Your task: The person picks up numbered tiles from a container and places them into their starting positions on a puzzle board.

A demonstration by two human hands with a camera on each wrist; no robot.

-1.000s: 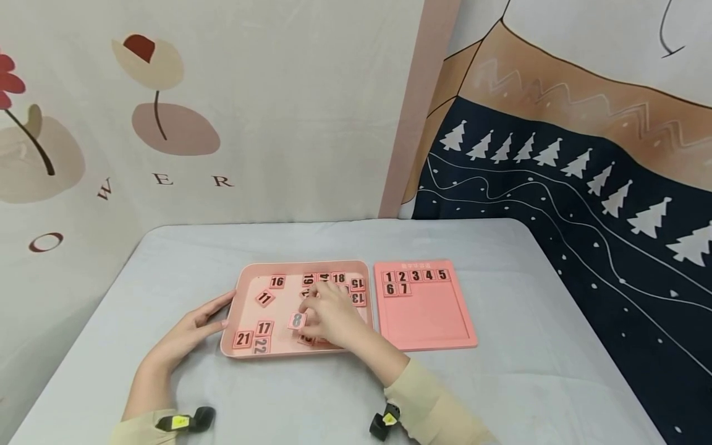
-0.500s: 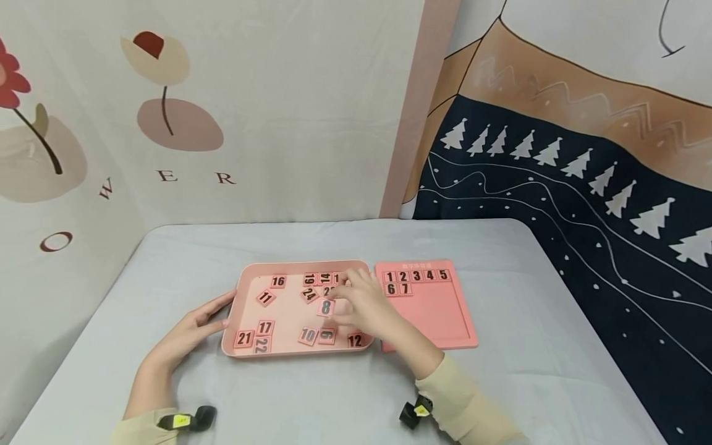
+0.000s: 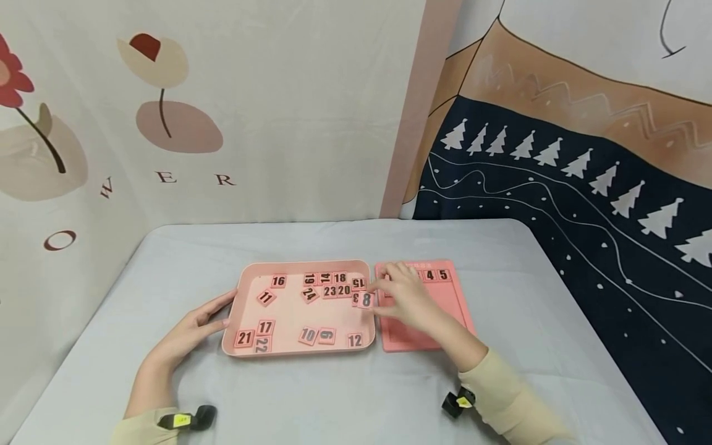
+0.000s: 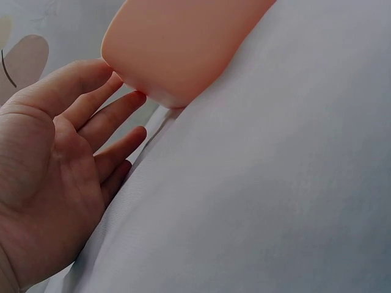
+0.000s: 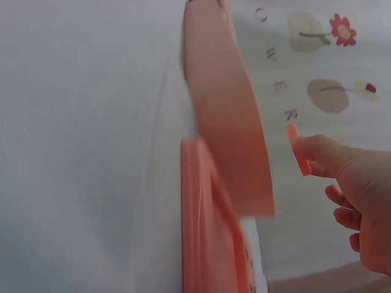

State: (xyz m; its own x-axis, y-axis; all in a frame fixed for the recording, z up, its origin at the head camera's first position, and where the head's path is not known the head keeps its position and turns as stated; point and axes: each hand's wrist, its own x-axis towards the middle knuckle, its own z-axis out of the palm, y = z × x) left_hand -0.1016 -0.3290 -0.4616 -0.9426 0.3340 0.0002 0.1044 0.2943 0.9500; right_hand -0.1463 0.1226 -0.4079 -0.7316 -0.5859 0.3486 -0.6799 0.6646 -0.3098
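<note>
My right hand [image 3: 408, 298] pinches a pink number tile marked 8 [image 3: 364, 300] between thumb and finger, raised over the right rim of the pink tray [image 3: 289, 318]. In the right wrist view the tile [image 5: 299, 150] shows edge-on, well above the tray. The hand overlaps the pink number board [image 3: 445, 309] in the head view, hiding part of its rows; tiles 4 and 5 [image 3: 442, 275] show at the top. My left hand [image 3: 191, 334] rests at the tray's left side, fingers spread. The left wrist view shows its fingertips [image 4: 139, 97] at the tray's outer wall [image 4: 171, 55].
Loose number tiles lie in the tray, among them 16 [image 3: 279, 281], 11 [image 3: 266, 298], 21 [image 3: 243, 338], 10 [image 3: 308, 335] and 12 [image 3: 355, 340]. A pale cloth [image 3: 311, 402] covers the table. Printed fabric walls [image 3: 300, 123] stand behind and at the right.
My right hand has carried tile 8 from the middle of the tray rightward to its right rim, uncovering the tiles beneath its former place. The left hand stays at the tray's edge.
</note>
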